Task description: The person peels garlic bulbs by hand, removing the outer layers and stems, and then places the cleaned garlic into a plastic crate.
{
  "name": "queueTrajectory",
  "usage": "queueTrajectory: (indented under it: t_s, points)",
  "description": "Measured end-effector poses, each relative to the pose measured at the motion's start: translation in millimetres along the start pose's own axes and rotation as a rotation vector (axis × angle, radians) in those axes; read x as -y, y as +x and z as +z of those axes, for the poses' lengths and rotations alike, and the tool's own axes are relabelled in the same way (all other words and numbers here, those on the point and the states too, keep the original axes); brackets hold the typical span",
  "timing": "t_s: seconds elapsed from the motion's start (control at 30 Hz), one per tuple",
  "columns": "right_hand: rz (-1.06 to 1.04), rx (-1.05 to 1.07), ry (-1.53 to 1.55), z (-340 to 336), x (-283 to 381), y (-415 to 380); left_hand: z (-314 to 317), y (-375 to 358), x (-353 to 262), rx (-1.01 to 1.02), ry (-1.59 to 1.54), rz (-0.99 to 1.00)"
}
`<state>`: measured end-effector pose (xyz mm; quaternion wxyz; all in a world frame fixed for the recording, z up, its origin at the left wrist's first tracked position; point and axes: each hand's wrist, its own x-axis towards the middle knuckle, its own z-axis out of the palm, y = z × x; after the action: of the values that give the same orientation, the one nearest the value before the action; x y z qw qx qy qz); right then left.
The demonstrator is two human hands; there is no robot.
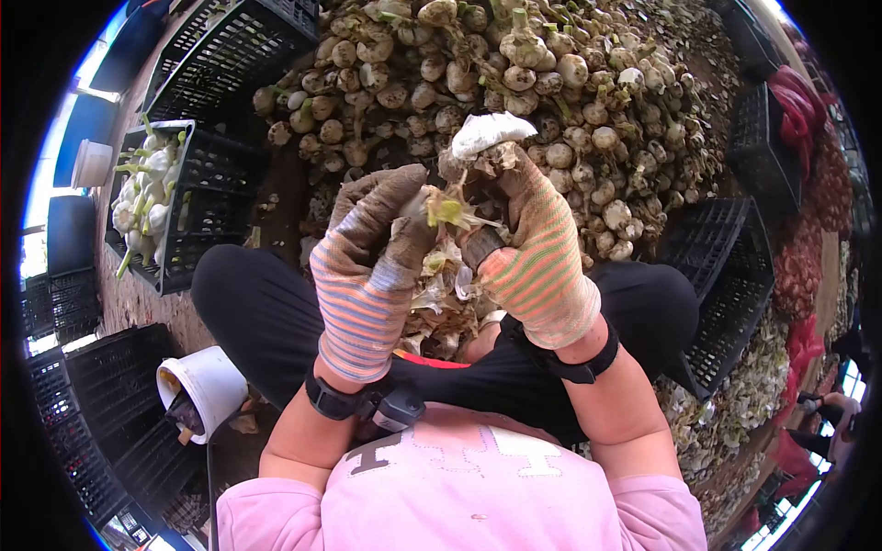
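Striped work gloves with soiled fingers cover both hands. My right hand [533, 248] is closed round a garlic bulb [487, 136], its white side facing up and away, with roots and dirt beneath it. A dark object [481, 246], perhaps a tool, shows by my right thumb. My left hand [372, 262] is closed, fingertips pinched at loose yellow-green skin [447, 209] between the hands; what exactly it grips is partly hidden. Below, peeled skins [441, 294] lie between my legs.
A large heap of unpeeled garlic [395, 83] lies ahead. Left stands a black crate [220, 207] holding cleaned garlic [147, 207], nearer a white bucket [216, 390]. At right are a black crate [735, 294] and red net bags [799, 115]. Part of another person [831, 422] shows far right.
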<state>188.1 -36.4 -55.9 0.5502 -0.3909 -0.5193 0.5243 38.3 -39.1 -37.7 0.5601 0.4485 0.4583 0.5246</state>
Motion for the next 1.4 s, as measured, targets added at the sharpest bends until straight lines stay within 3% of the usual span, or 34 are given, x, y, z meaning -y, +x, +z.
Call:
queueTrajectory:
  t_s: [0.07, 0.13, 0.17, 0.23, 0.3, 0.37, 0.4, 0.5, 0.63, 0.77, 0.83, 0.87, 0.9, 0.97, 1.17, 1.27, 1.37, 1.4]
  points:
    - [0.030, -0.011, 0.002, 4.7, -0.9, 0.9, -0.6, 0.1, 3.5, 0.017, -0.105, -0.037]
    - [-0.166, -0.092, -0.285, 8.8, -8.1, 3.2, -0.7, 0.5, 7.7, 0.011, -0.023, 0.036]
    - [-0.166, -0.092, -0.285, 8.3, -8.2, 3.8, 0.0, -0.1, 7.9, 0.011, -0.023, 0.036]
    - [-0.253, -0.060, -0.610, 7.4, -7.8, 4.4, 1.6, -1.9, 8.1, -0.003, -0.316, -0.097]
    - [-0.268, -0.108, -0.639, 12.0, -11.8, 1.4, -2.4, 1.9, 7.3, 0.003, -0.433, -0.110]
    - [0.025, -0.336, -0.055, 23.6, -16.7, 5.0, -5.8, 5.4, 6.3, 0.003, -0.549, -0.116]
    - [0.225, -0.288, 0.123, 15.6, -7.8, 5.0, -7.9, 6.7, 5.9, 0.027, -0.656, -0.154]
    - [0.244, -0.168, 0.523, 3.4, 0.1, 7.2, -17.0, 8.6, 10.5, 0.051, -0.769, -0.198]
    - [0.259, -0.197, 0.540, -12.1, -14.1, 11.4, -27.5, 9.5, 9.0, 0.061, -0.845, -0.254]
    - [0.237, -0.321, 0.298, -15.0, -9.5, 18.6, -32.3, 11.5, -0.9, 0.081, -0.726, -0.248]
    - [0.041, -0.013, 0.341, -6.2, -8.4, 12.1, -31.4, 10.5, -2.9, 0.146, -0.655, -0.249]
    - [0.178, 0.032, 0.382, -0.1, -0.2, 12.9, -29.7, 8.5, -6.4, 0.136, -0.566, -0.270]
    - [0.182, 0.029, 0.382, 3.2, 0.7, 13.2, -28.7, 7.4, -9.6, 0.136, -0.566, -0.274]
    - [0.098, 0.070, 0.249, 6.1, 1.1, 13.4, -27.0, 6.2, -15.6, 0.170, -0.268, -0.291]
    - [0.148, 0.067, 0.379, 5.7, 4.4, 13.0, -31.2, 8.6, -23.2, 0.203, -0.193, -0.234]
    - [-0.061, 0.141, 0.045, 13.1, 9.2, 15.1, -29.6, 9.0, -24.6, 0.207, -0.130, -0.296]
    - [0.075, 0.057, -0.003, 11.1, 8.3, 14.6, -29.3, 9.0, -13.8, 0.211, 0.042, -0.211]
    - [0.036, 0.057, 0.013, 12.6, 8.6, 15.3, -28.2, 9.1, -15.6, 0.200, 0.062, -0.219]
